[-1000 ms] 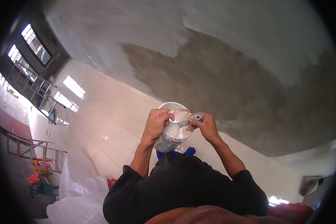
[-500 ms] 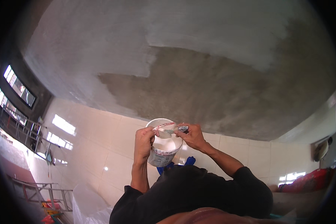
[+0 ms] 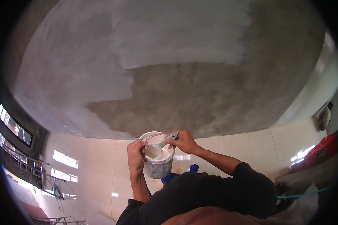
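A white bucket (image 3: 157, 169) of pale paste is held in front of my body at the lower middle. My left hand (image 3: 136, 149) is closed on its red-speckled handle (image 3: 154, 135) at the left side of the rim. My right hand (image 3: 183, 141) grips a paint-smeared tool, apparently a scraper or flat brush (image 3: 173, 136), whose blade is over the bucket's mouth, partly in its white contents. Blue footwear (image 3: 193, 168) shows beyond my dark shirt.
A plastered wall (image 3: 184, 33) rises ahead, pale grey in patches, darker elsewhere. Tiled floor (image 3: 97, 165) surrounds me. Metal scaffolding (image 3: 24, 168) stands near windows at left. Red bundled material (image 3: 319, 155) and a pale sheet (image 3: 304, 204) lie at right.
The view has swung up toward the wall, so my hands and the bucket sit lower in the picture. My right hand still holds the tool, shifted slightly over the bucket.
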Demonstrator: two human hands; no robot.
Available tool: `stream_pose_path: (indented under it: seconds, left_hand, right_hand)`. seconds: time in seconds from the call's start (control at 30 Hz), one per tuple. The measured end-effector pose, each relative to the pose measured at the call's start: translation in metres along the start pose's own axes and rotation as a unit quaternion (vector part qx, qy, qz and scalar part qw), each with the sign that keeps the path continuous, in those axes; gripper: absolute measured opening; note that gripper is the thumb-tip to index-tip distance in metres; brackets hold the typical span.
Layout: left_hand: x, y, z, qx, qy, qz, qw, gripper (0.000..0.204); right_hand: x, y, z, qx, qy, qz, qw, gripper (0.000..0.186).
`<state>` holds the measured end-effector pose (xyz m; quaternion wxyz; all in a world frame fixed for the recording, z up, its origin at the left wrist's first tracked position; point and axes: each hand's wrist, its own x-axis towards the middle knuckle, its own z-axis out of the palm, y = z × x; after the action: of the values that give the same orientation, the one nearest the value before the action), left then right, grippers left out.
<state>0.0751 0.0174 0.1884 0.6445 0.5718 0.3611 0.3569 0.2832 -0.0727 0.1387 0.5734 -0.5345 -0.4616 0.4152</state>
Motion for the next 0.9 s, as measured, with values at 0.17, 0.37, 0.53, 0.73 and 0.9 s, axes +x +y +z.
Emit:
stream_pose_path:
  seconds: [0.17, 0.37, 0.53, 0.73, 0.9]
  left_hand:
    - [-0.007, 0.011, 0.009, -0.003, 0.016, 0.018, 1.000, 0.023]
    - [-0.004, 0.004, 0.002, -0.008, 0.004, 0.031, 0.999, 0.022]
    - [0.001, -0.004, -0.002, -0.010, -0.015, 0.017, 1.000, 0.021]
    - [0.005, -0.011, -0.007, 0.022, -0.019, 0.023, 0.999, 0.022]
    - [0.010, -0.020, -0.008, 0.042, -0.013, 0.041, 0.998, 0.023]
  right_hand:
    - [-0.009, -0.012, -0.003, 0.010, 0.011, -0.011, 1.000, 0.019]
    - [-0.013, -0.005, -0.007, 0.010, 0.014, -0.015, 1.000, 0.018]
    - [-0.016, 0.007, -0.012, 0.053, 0.029, -0.019, 0.998, 0.016]
    - [-0.011, 0.019, -0.017, 0.078, 0.019, -0.016, 0.997, 0.016]
    - [-0.002, 0.040, -0.017, 0.095, 0.022, -0.012, 0.995, 0.014]
